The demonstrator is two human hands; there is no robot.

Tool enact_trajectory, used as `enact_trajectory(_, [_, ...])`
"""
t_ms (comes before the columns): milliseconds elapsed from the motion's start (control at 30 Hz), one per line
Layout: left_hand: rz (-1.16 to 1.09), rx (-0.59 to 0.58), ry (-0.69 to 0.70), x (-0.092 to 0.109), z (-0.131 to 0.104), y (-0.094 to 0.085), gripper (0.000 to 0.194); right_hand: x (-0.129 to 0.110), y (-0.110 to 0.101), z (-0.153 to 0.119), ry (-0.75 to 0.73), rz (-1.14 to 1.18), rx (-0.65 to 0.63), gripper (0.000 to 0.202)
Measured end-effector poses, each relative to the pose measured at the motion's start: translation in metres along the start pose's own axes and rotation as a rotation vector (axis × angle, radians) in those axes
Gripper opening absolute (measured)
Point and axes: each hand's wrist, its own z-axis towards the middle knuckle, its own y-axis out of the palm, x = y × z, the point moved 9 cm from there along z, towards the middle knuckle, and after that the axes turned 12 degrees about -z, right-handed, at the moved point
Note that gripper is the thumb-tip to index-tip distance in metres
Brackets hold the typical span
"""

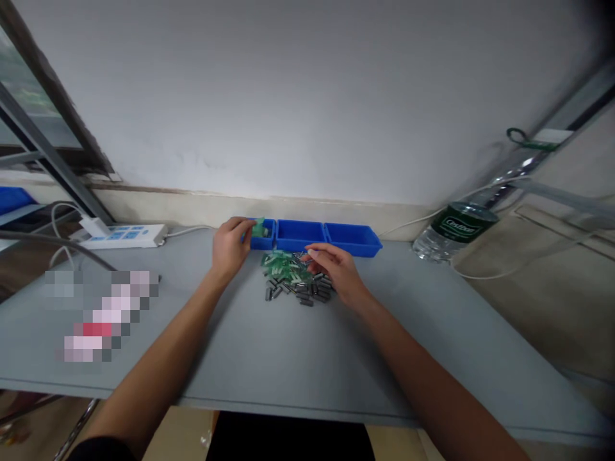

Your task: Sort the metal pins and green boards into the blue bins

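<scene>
My left hand (231,244) is at the left blue bin (263,243), its fingers closed around a green piece (260,226) over the bin. More green shows inside that bin. My right hand (336,269) is over the right side of a mixed pile, thumb and forefinger pinched together; what they hold, if anything, is too small to make out. The pile has green pieces (283,264) at the back and dark metallic cylinders (304,297) at the front and right. Behind it stand the middle blue bin (300,235) and the right blue bin (353,241).
On the grey table (288,358), a white power strip (137,235) with cables lies at the back left. A pixelated object (110,314) is on the left. A large water bottle (454,232) leans at the back right beside a white cable. A wall rises behind the bins.
</scene>
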Motion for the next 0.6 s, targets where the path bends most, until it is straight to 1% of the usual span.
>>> enact_trajectory(67, [0.177,-0.145,-0.020,-0.014,-0.002,0.014,0.031,0.001,-0.002,0.001,0.011,0.001,0.008,0.040])
enact_trajectory(133, [0.280,-0.260,-0.057,-0.027,-0.009,0.027,0.037,0.003,-0.002,0.002,0.020,0.004,0.007,0.040])
enact_trajectory(167, [0.308,-0.297,-0.075,-0.031,-0.013,0.031,0.039,0.004,-0.002,0.002,0.022,0.009,0.007,0.041])
enact_trajectory(233, [0.322,-0.311,-0.085,-0.033,-0.018,0.034,0.042,0.006,-0.002,0.003,0.023,0.021,0.006,0.040])
enact_trajectory(300, [0.272,-0.290,-0.025,-0.024,-0.020,0.034,0.043,0.007,-0.003,0.004,0.026,0.035,0.010,0.040])
enact_trajectory(367, [0.152,-0.322,0.092,-0.007,-0.023,0.039,0.041,0.007,-0.004,0.004,0.032,0.051,0.018,0.039])
enact_trajectory(433, [0.016,-0.438,0.208,0.012,-0.028,0.051,0.042,0.006,-0.004,0.003,0.034,0.065,0.024,0.038])
enact_trajectory(500, [-0.050,-0.568,0.266,0.023,-0.036,0.065,0.047,0.004,-0.004,0.002,0.034,0.067,0.023,0.038])
enact_trajectory(567, [-0.028,-0.641,0.252,0.023,-0.040,0.076,0.051,0.002,-0.005,0.002,0.034,0.058,0.024,0.038])
enact_trajectory(600, [-0.008,-0.652,0.228,0.020,-0.040,0.080,0.050,0.002,-0.005,0.002,0.035,0.052,0.025,0.039])
